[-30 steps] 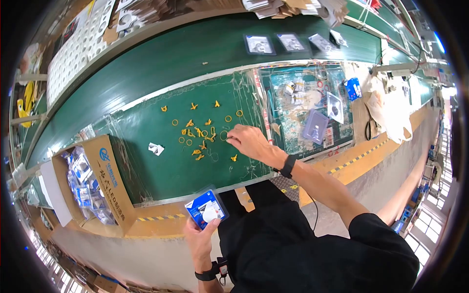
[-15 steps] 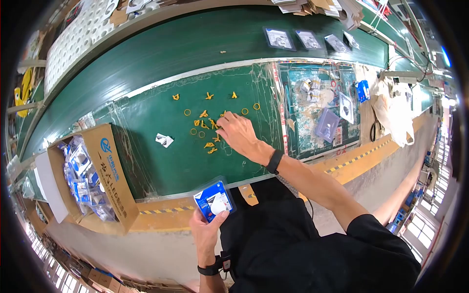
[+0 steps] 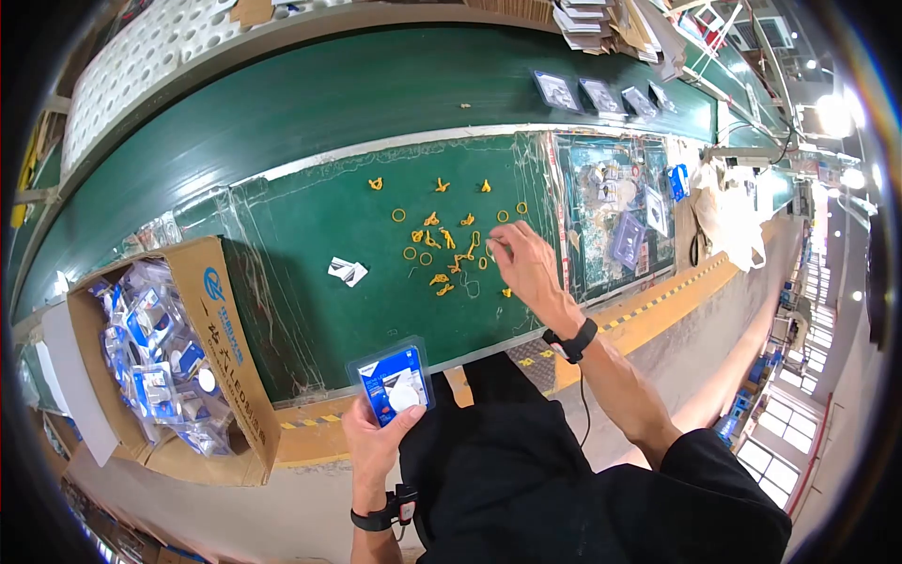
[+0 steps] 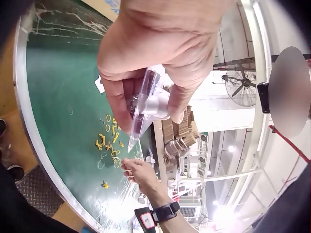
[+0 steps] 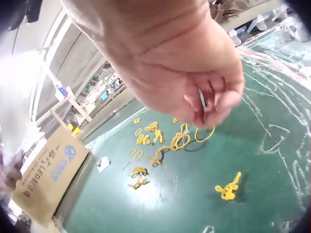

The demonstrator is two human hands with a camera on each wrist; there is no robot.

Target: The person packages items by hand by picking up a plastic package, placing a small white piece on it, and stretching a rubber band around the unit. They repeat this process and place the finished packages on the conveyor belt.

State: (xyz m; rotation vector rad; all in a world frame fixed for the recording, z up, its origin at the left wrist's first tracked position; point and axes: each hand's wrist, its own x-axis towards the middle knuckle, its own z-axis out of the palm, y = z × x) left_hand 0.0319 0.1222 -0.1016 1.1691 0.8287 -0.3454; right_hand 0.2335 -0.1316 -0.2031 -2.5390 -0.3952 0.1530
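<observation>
In the head view my left hand (image 3: pixel 374 442) holds a clear blister pack (image 3: pixel 395 381) with a blue card and a white round item inside, near the bench's front edge. The thumb lies on the pack's face and the fingers are behind it. My right hand (image 3: pixel 534 273) is over the green bench top, thumb and fingertips together. From those fingertips hangs a thin yellow rubber band (image 5: pixel 199 141), seen in the right wrist view. Just left of this hand lie several loose yellow bands (image 3: pixel 398 215) and knotted yellow clumps (image 3: pixel 447 239).
A cardboard box (image 3: pixel 232 329) full of blister packs stands at the left. A folded white paper piece (image 3: pixel 348 271) lies on the bench. To the right are a clear plastic tray (image 3: pixel 629 241) and a white bag (image 3: pixel 738 221). Several packs (image 3: pixel 556 91) lie along the back.
My right hand dipped left over the yellow bands, then drew back to the right and now has a band at its fingertips. The left hand keeps holding the blister pack.
</observation>
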